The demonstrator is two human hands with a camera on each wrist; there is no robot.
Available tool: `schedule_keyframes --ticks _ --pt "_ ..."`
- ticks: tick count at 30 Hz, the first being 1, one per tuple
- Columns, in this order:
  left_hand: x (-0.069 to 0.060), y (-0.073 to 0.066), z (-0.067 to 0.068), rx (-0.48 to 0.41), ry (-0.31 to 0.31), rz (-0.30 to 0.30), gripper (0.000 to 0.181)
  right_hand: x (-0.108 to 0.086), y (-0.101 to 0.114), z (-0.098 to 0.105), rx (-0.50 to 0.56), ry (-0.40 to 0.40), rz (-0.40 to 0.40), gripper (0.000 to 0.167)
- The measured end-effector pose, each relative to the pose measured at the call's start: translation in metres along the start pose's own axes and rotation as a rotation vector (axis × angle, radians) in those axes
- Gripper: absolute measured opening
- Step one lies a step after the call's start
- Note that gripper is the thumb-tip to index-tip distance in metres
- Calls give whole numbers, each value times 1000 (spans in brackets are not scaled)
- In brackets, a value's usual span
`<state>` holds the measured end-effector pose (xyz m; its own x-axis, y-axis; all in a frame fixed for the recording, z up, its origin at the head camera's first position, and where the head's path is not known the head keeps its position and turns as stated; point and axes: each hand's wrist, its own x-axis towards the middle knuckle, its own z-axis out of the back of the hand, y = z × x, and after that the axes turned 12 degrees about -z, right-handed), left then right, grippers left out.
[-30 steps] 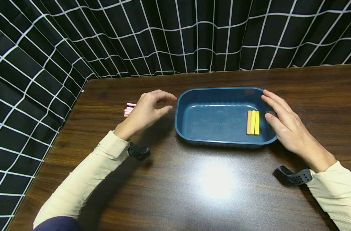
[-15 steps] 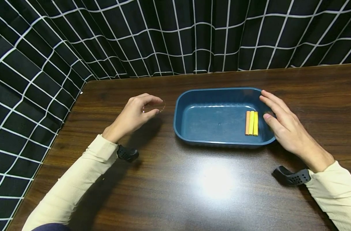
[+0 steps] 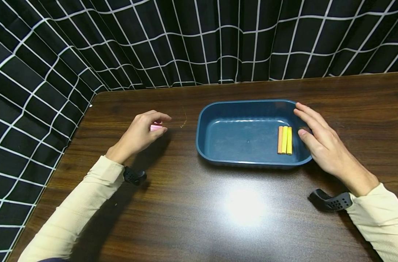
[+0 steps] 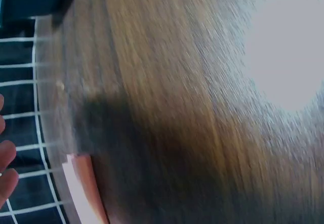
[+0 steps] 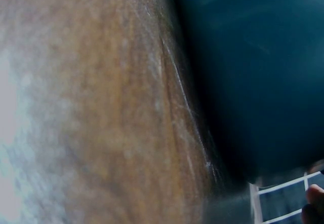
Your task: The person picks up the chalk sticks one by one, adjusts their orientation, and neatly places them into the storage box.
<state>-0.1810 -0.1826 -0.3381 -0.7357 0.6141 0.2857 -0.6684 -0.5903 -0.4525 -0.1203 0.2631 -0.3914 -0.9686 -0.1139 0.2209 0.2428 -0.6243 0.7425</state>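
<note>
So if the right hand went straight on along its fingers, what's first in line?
Most likely the blue bin: in the head view, the right hand overlaps the bin's right end. Whether it touches or sits just above is unclear.

black white-gridded curtain [image 3: 231,43] behind a glossy dark wood table [image 3: 199,225]

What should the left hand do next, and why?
Probably bring the left hand's thumb and fingers together on a pink stick: pink shows between them, and they look ready to pinch. Three orange and yellow sticks already lie in the blue container, so another might join them.
</note>
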Motion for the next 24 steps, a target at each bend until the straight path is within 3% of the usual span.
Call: schedule_keyframes --ticks 18,24 --pt "-17 23 3 91 64 8 28 1 0 0 -6 4 13 49" --pt "-20 28 3 52 98 28 24 0 -1 0 -4 4 5 48"
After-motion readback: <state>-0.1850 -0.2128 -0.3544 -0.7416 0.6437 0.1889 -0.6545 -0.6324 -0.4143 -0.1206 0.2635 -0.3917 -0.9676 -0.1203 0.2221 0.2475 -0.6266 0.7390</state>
